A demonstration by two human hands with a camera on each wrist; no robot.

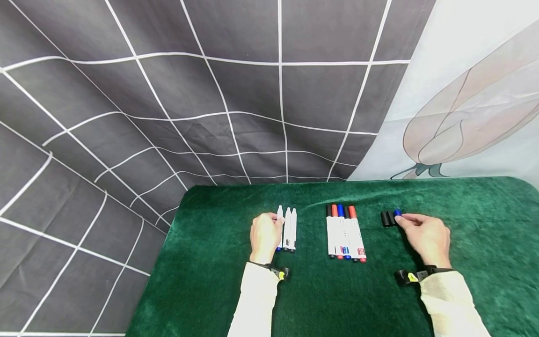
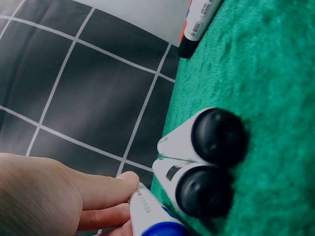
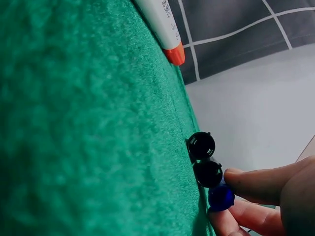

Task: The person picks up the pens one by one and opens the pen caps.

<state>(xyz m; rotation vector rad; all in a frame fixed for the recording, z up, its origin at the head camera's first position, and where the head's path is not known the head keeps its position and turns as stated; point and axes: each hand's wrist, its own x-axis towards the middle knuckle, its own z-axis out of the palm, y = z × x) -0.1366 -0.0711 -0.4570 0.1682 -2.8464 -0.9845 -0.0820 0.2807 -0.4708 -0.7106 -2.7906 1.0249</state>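
Observation:
On the left, my left hand [image 1: 264,236] pinches an uncapped white marker with a blue end [image 2: 153,216] between thumb and fingers. Right beside it lie two uncapped white markers with black ends [image 1: 290,231], side by side on the green cloth. My right hand [image 1: 426,238] pinches a blue marker cap [image 1: 397,212] between thumb and fingers. That cap stands in line with two black caps [image 3: 204,160], at their right end in the head view; their open ends face the right wrist camera.
Between the hands lies a row of several capped markers [image 1: 344,234] in black, red and blue. A green plush cloth [image 1: 328,299] covers the table. Behind its far edge hangs a dark curtain with white grid lines [image 1: 252,93], with a pale patterned one [image 1: 484,117] to the right.

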